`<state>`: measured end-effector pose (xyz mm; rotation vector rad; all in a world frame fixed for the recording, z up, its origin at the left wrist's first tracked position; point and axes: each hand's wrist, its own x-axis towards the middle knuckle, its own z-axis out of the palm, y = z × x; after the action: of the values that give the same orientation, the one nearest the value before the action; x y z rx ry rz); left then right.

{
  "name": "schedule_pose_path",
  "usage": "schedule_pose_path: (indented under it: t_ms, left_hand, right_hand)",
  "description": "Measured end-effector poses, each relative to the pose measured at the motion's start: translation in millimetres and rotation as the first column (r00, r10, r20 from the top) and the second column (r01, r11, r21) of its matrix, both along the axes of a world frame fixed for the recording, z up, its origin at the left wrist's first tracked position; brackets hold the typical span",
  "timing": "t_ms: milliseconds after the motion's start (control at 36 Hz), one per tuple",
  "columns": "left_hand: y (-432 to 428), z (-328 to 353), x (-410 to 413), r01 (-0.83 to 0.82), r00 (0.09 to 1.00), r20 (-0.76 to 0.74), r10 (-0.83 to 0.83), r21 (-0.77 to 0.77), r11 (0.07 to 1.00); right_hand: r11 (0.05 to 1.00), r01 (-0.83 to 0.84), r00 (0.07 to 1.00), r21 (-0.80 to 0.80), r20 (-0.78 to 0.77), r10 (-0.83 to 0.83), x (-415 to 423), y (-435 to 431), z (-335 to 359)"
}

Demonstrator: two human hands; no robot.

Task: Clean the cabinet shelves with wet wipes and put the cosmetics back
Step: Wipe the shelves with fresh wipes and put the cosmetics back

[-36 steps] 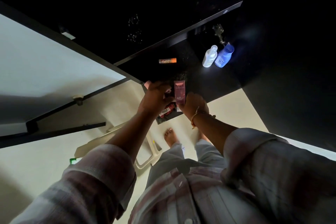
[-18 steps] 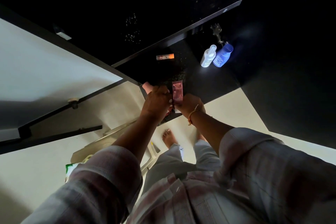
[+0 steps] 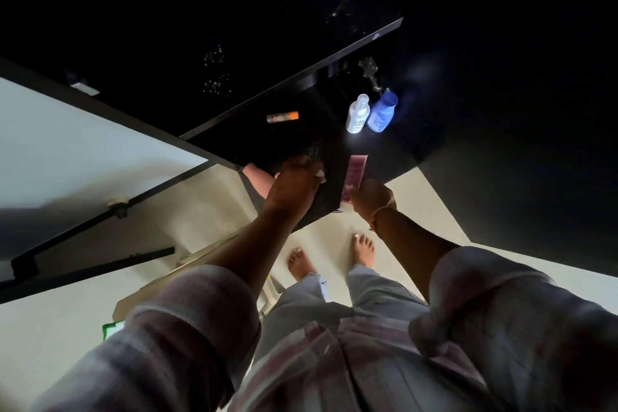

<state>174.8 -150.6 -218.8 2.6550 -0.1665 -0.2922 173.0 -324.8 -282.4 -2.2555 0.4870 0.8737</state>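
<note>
My right hand (image 3: 372, 198) holds a pink tube (image 3: 354, 173) upright at the front edge of the dark cabinet shelf (image 3: 394, 157). To its left, my left hand (image 3: 294, 186) has its fingers curled over a dark flat tray (image 3: 322, 201) that juts past the shelf's front. A pink item (image 3: 256, 177) shows just left of that hand; whether the hand holds it I cannot tell. Further back on the shelf stand a white bottle (image 3: 357, 114) and a blue bottle (image 3: 383, 111), side by side. An orange tube (image 3: 283, 116) lies flat at the shelf's left.
The open cabinet door (image 3: 83, 157) hangs at the left, with a hinge (image 3: 369, 72) behind the bottles. A beige stool (image 3: 200, 261) and a green packet (image 3: 112, 331) are on the pale floor below. My bare feet (image 3: 363, 249) stand beneath the shelf.
My right hand has carried the pink tube to the right, away from my left hand. The hands, close together before, are now apart; the left stays on the dark tray.
</note>
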Motion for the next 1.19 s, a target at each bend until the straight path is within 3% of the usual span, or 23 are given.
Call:
schedule_pose_path:
  t_ms: [139,250,472,806,972,1083,1194]
  left_hand:
    - [-34,-3,16,-0.098,0.994,-0.057,0.094,-0.068,0.993]
    - [-57,-12,30,-0.166,0.984,-0.083,0.158,-0.091,0.982]
    - [-84,-24,45,-0.181,0.983,-0.053,0.177,-0.085,0.98]
    - [-106,-30,61,-0.24,0.971,-0.027,0.239,-0.153,0.959]
    - [-114,-30,67,-0.263,0.964,-0.072,0.255,-0.153,0.952]
    - [-114,-35,67,-0.291,0.956,-0.087,0.279,-0.205,0.934]
    - [-115,-39,67,-0.296,0.955,-0.076,0.286,-0.211,0.932]
  right_hand:
    - [0.991,0.125,0.992,-0.049,0.008,-0.125,13,-39,-4]
    - [0.99,0.13,0.991,-0.049,-0.012,-0.131,23,-56,-5]
    - [0.993,0.011,0.996,-0.114,0.092,0.0,36,-60,-2]
    - [0.981,0.042,0.974,-0.19,0.225,0.002,45,-65,23]
    - [0.944,-0.089,0.915,-0.316,0.348,0.203,29,-56,21]
    - [0.846,-0.339,0.833,-0.411,0.287,0.474,19,-57,19]
    - [0.78,-0.444,0.768,-0.44,0.261,0.585,15,-59,17]
